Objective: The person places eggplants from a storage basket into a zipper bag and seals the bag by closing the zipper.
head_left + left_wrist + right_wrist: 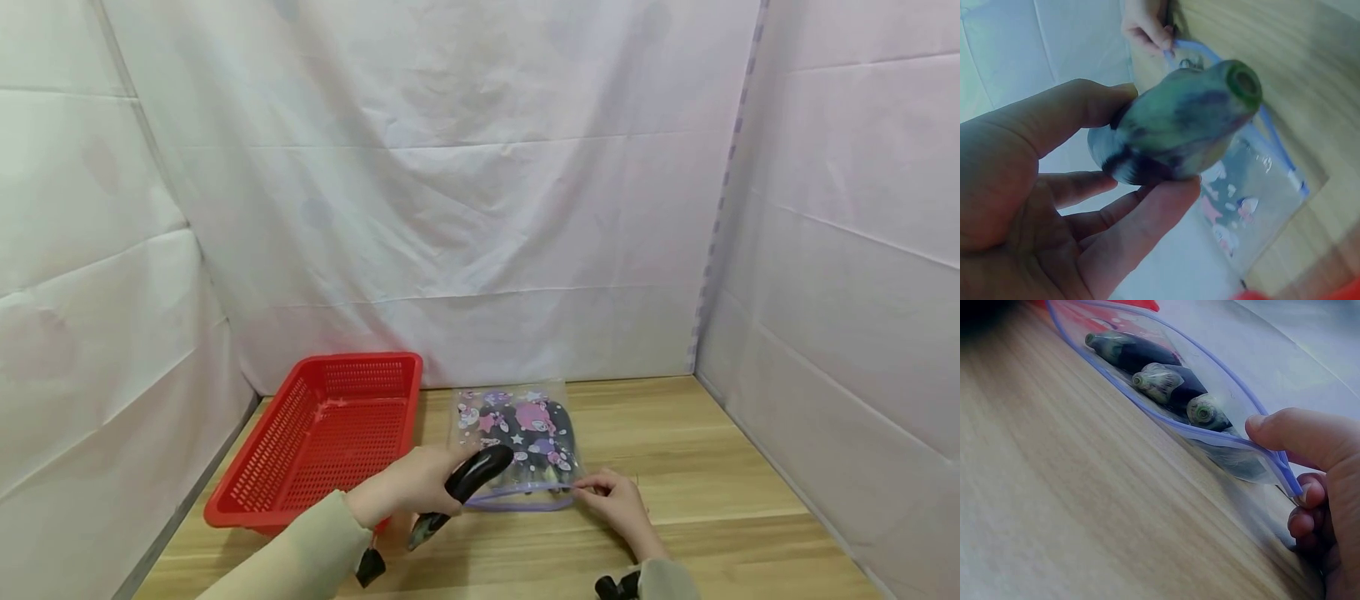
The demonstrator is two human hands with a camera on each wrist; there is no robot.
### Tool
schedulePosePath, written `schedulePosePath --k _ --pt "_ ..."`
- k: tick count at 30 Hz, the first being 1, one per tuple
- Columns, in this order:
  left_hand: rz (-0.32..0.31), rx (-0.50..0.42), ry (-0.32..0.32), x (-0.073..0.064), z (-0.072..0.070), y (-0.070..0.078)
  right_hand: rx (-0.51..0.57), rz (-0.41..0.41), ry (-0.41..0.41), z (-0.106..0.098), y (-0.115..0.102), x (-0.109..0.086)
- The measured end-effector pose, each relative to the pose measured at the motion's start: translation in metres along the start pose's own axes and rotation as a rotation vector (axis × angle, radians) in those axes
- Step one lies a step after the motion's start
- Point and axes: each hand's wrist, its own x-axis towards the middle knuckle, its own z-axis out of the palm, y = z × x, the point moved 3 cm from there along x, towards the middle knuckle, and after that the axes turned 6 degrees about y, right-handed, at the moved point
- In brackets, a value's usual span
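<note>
Left hand (408, 492) grips an eggplant (468, 487), long axis aimed at the bag (517, 442) mouth just beside it, pinched open by right hand (618, 504).

A red plastic basket (322, 433) with perforated walls and floor sits on the wooden table (712, 483), at about nine o'clock from the table's middle, its long side running toward the back. Its near rim stands at the table's front left. White cloth sheets (465, 208) hang as a backdrop at twelve o'clock and along both sides at nine and three o'clock, creased in horizontal folds. A pale seam strip (723, 183) runs down the right rear corner.
</note>
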Motion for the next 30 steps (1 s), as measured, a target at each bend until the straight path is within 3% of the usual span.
schedulePosePath --k 9,15,24,30 --pt "0.029 -0.023 -0.029 0.0 0.032 0.004 -0.003 -0.015 -0.002 -0.001 0.002 -0.003" --pt "0.091 -0.023 -0.013 0.001 0.044 0.005 -0.006 -0.011 0.005 0.0 0.001 0.0" --pt "0.209 0.164 0.034 0.0 0.066 0.002 0.002 0.004 0.004 0.0 -0.002 0.001" --pt "0.077 0.059 -0.042 -0.004 0.075 -0.004 -0.006 0.008 0.005 0.0 -0.001 0.0"
